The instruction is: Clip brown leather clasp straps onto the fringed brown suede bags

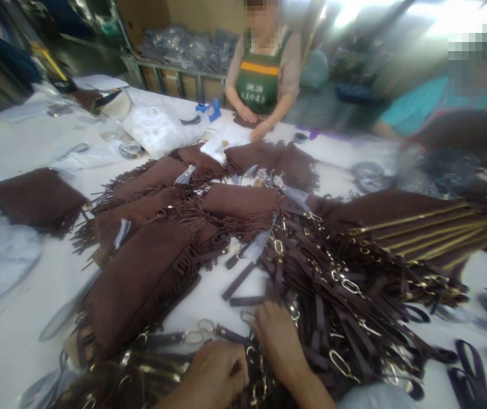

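My left hand (218,372) is at the bottom centre with its fingers curled in. Whatever it holds is hidden behind the knuckles. Close by on the right, my right hand (281,336) has its fingers bent around a blurred metal clasp (247,317). A brown strap with gold snap hooks (198,334) lies just beyond my left hand. To the right of both hands spreads a tangled heap of dark brown straps (320,307) with gold hooks. Brown bags with gold zippers (158,372) lie under and beside my left wrist.
Fringed brown bags (137,284) cover the table's middle, and a stack with gold zippers (414,227) lies right. A white plastic bag (154,128) sits further back. Across the table, a person in a green apron (260,82) handles a brown piece; another person (422,113) works at right.
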### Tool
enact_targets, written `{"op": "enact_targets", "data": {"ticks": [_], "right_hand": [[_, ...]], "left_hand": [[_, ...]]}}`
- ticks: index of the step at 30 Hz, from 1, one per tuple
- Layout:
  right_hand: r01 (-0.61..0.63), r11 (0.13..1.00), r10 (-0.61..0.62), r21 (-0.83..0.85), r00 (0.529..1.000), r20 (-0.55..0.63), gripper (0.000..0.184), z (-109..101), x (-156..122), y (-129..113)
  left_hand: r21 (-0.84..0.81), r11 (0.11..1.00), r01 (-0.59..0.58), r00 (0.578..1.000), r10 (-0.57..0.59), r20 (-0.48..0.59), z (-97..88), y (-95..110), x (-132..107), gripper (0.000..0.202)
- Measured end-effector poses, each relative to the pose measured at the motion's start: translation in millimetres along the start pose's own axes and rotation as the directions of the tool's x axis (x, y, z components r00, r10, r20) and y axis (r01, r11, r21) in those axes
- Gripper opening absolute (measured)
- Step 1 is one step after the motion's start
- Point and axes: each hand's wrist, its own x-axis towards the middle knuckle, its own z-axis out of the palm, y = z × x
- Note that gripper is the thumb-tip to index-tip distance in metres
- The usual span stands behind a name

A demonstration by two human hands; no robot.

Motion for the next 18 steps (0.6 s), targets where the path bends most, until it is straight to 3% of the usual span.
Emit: {"op": "enact_targets", "data": {"ticks": [4, 6, 13, 18], "right_hand": [[-0.017, 0.942, 0.008, 0.334, 1.0, 0.028, 0.012, -14, -21, 2], [-0.018, 0.906, -0.015, 0.423, 0.997, 0.075, 0.012, -21, -34, 1], [0.097, 0.972, -0.124, 0.215, 0.986, 0.112, 0.015, -20, -73, -4], [-0.057, 0.942, 0.025, 0.33, 0.994, 0.103, 0.015, -21, -81, -18]], "left_hand": [[-0.031, 0.999, -0.011, 1.0, 0.011, 0.0, 1.7, -1, -1, 0.016], [-0.046, 0.999, -0.019, 1.0, 0.019, -0.009, 0.9, 0, -3, 0.016], [-0.091, 0.992, -0.085, 0.996, 0.082, -0.032, -9.0, 11, -5, 0.013], [-0.126, 0.988, -0.093, 0.994, 0.1, 0.045, -11.6, 12, -3, 0.013]]}}
